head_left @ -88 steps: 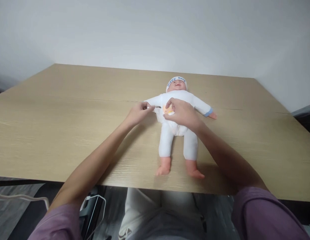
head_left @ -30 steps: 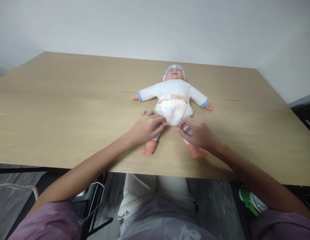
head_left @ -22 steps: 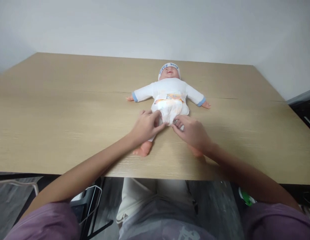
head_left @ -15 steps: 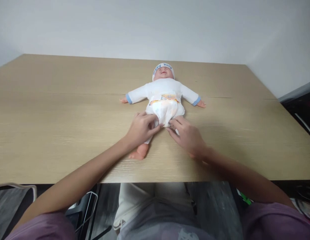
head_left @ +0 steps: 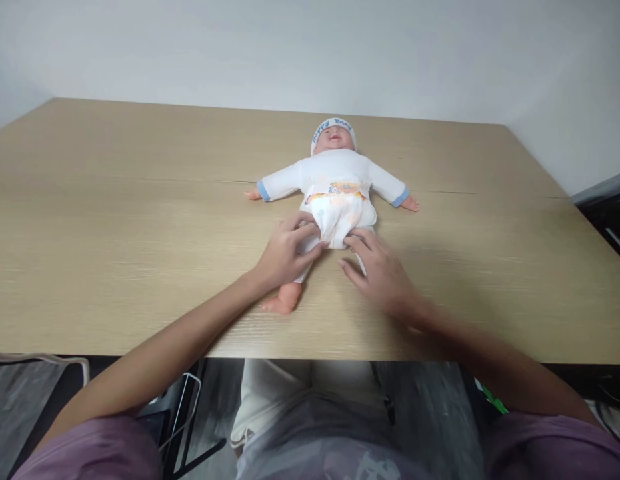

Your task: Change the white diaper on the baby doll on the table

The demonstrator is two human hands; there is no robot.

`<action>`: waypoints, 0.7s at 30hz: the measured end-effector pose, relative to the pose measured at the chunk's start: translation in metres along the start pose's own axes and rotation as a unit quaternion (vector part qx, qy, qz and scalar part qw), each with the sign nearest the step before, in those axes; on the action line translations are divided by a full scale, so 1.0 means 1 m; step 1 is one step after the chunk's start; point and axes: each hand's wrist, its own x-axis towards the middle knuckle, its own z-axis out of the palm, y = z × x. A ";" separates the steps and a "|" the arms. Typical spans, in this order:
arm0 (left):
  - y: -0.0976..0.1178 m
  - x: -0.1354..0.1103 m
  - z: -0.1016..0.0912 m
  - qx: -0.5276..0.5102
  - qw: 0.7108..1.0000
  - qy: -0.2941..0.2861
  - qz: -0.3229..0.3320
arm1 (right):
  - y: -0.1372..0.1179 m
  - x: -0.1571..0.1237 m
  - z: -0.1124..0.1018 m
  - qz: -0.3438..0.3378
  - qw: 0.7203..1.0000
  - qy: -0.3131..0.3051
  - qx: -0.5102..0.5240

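Note:
A baby doll (head_left: 336, 163) lies on its back on the table, arms spread, in a white top with blue cuffs and a lettered white headband. Around its hips is a white diaper (head_left: 337, 217) with an orange printed waistband. My left hand (head_left: 290, 250) is closed on the diaper's leg edge at the left, thumb by the crotch. At the opposite leg edge, my right hand (head_left: 383, 273) touches the diaper with its fingertips, its thumb held apart. The doll's left-side foot (head_left: 284, 300) shows beneath my left wrist; my right hand and forearm hide the other foot.
The wooden table (head_left: 140, 233) has a thin seam across it and meets a pale wall (head_left: 290, 53) behind. A dark object (head_left: 607, 213) stands beyond the right edge. A white cable (head_left: 45, 358) hangs at the front left, and my legs are below the front edge.
My right thumb has moved away from its fingers and the diaper edge. My left hand stays at the other leg edge. The view has shifted slightly.

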 end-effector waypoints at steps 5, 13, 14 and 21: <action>0.001 0.000 -0.001 -0.014 1.000 -0.006 0.003 | 0.000 0.000 0.000 -0.001 1.000 0.000 0.016; 0.001 -0.002 -0.002 0.005 1.000 -0.002 -0.004 | -0.003 0.000 -0.002 0.013 0.999 0.019 0.034; 0.001 -0.002 -0.002 0.002 1.000 -0.002 -0.007 | -0.004 0.000 -0.003 0.016 0.999 0.022 0.035; -0.001 -0.003 -0.003 -0.026 1.000 -0.009 -0.002 | -0.003 -0.002 -0.006 0.017 0.998 0.005 0.056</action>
